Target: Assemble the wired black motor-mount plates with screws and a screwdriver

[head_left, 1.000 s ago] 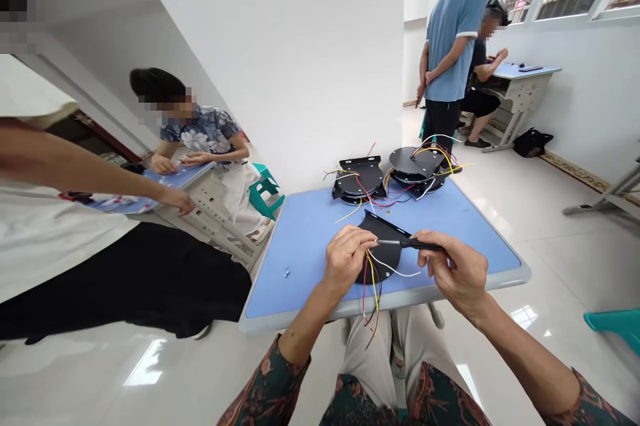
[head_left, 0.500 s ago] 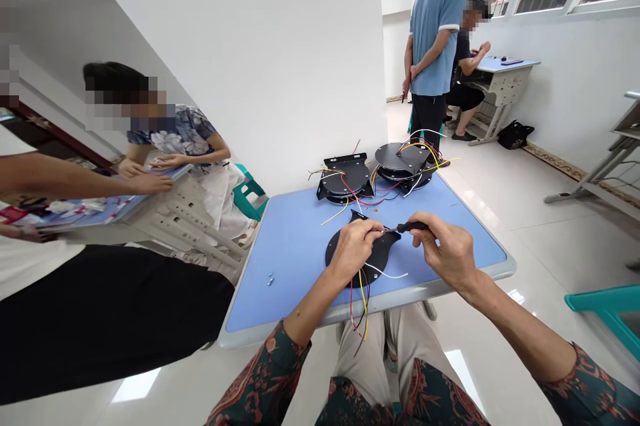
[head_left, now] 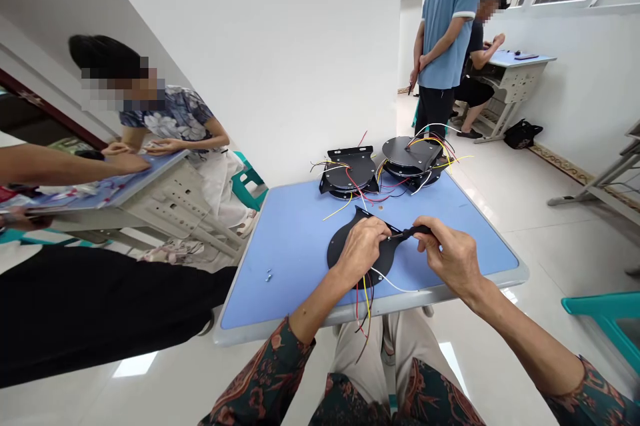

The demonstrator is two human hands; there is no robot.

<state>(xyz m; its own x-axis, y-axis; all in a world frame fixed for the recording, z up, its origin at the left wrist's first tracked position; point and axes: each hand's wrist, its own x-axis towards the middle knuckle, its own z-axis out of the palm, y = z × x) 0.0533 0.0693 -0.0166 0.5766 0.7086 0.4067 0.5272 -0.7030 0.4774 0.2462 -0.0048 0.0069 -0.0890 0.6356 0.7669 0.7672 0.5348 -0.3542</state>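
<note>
My right hand [head_left: 453,253] grips the dark handle of a screwdriver [head_left: 419,231], its shaft pointing left. At the shaft's tip, the fingers of my left hand [head_left: 363,245] are pinched together; whatever they hold is hidden. The left hand rests over a black round metal plate assembly [head_left: 341,254] lying near the front of the blue table. Red, yellow, black and white wires [head_left: 369,293] trail from it over the front edge. Part of its raised flange [head_left: 367,211] shows behind my left fingers.
Two similar black wired assemblies stand at the back of the table [head_left: 295,233], one at the left [head_left: 350,173] and one at the right [head_left: 410,156]. Small screws [head_left: 269,275] lie at the left. A person's dark clothing [head_left: 100,306] is close on the left. A green stool [head_left: 605,313] stands right.
The view has shifted slightly. My hands stay together at the assembly, with the screwdriver still at my left fingertips. The person at left has moved an arm leftward.
</note>
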